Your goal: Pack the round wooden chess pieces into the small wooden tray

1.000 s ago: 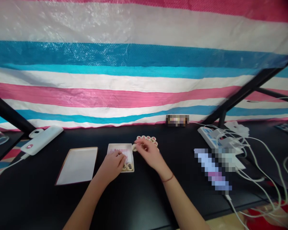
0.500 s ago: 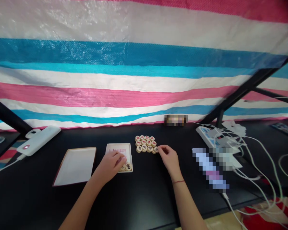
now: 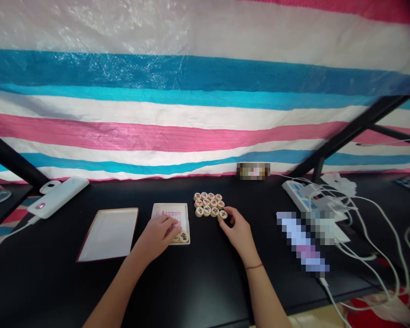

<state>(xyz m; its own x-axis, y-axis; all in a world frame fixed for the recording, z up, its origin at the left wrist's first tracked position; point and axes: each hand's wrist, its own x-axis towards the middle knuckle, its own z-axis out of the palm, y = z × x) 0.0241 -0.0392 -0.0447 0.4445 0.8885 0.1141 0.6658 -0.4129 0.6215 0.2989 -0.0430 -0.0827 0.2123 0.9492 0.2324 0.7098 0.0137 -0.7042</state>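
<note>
Round wooden xiangqi pieces with red and black characters form a tight cluster (image 3: 208,204) on the black table. My right hand (image 3: 237,230) is at the cluster's lower right edge, its fingertips pinching the end piece (image 3: 223,214). My left hand (image 3: 159,235) curls over a small white tray (image 3: 170,212) lined with a pink grid. Several more pieces (image 3: 183,237) lie in the tray's near right corner, partly hidden by my left fingers. Whether those fingers hold a piece is hidden.
A white tray with a brown rim (image 3: 107,234) lies left of my left hand. A white power bank (image 3: 58,197) is further left. On the right are a power strip (image 3: 295,191), white cables and a pixelated object (image 3: 302,241). A striped tarp (image 3: 191,114) hangs behind the table.
My right hand has moved from above the cluster down to its lower right edge. My left hand stays over the small tray.
</note>
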